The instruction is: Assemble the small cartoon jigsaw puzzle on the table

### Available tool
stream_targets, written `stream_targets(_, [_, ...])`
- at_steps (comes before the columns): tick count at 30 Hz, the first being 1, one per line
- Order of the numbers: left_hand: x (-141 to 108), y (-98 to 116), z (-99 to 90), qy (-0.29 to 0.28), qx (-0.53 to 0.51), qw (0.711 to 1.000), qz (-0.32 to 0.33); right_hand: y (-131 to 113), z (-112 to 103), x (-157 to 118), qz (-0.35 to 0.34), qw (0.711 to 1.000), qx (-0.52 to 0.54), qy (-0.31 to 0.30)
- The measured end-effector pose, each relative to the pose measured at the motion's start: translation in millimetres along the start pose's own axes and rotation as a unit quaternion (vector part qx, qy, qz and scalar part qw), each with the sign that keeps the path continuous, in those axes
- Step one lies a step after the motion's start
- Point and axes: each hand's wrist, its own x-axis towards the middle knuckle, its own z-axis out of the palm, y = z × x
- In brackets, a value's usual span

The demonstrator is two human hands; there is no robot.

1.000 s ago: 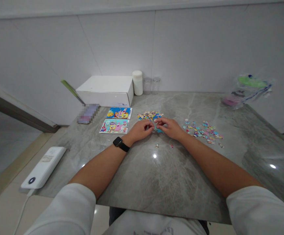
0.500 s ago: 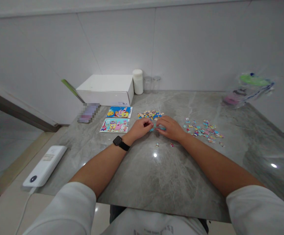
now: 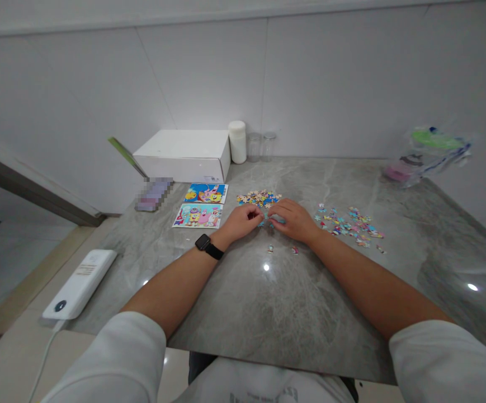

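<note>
My left hand (image 3: 245, 220), below a black watch, has its thumb and fingers pinched together at the middle of the table; what they hold, if anything, is too small to name. Close to its right, my right hand (image 3: 292, 219) curls its fingers over light blue puzzle pieces (image 3: 267, 220), partly hidden between the hands. Behind both hands lies a heap of mixed puzzle pieces (image 3: 259, 197). Another spread of colourful pieces (image 3: 352, 224) is right of my right hand. Two single pieces (image 3: 270, 249) (image 3: 295, 251) lie nearer to me.
Two cartoon picture cards (image 3: 206, 193) (image 3: 198, 215) lie to the left, near a blurred phone (image 3: 154, 194). Behind stand a white box (image 3: 179, 162), a white bottle (image 3: 237, 143) and two glass jars (image 3: 254, 147). A plastic bag (image 3: 427, 157) is back right, a white power bank (image 3: 79, 284) front left.
The view has shifted very slightly. Both hands stay nearly in place over the light blue pieces, with only small finger movement.
</note>
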Motion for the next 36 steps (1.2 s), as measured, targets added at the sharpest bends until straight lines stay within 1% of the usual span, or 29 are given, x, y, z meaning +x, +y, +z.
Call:
stream_targets(4, [0.5,-3.3,0.3,-0.009,0.023,1.0,0.008,-0.6,0.1,0.6,-0.003,1.0,0.015,0.0])
stream_targets(8, [1.4,-6.2,0.5,-0.015,0.049,0.999,0.015,-0.4,0.4,1.2,-0.007,1.0,0.025,-0.014])
stream_targets(13, [0.7,-7.7,-2.9,-0.018,0.102,0.993,0.062,1.1,-0.7,0.6,-0.002,0.999,0.006,-0.044])
stream_targets(18, [-0.1,-9.7,-5.9,-0.028,0.164,0.98,0.107,2.4,0.6,0.0,-0.016,0.997,0.0,-0.077])
stream_targets(28, [1.4,-14.1,-7.1,-0.064,0.189,0.971,0.128,2.7,3.7,-0.4,-0.023,0.995,-0.015,-0.097])
stream_targets(36, [1.4,-16.0,-6.9,-0.068,0.202,0.966,0.143,1.1,-0.2,1.6,-0.022,0.994,-0.029,-0.099])
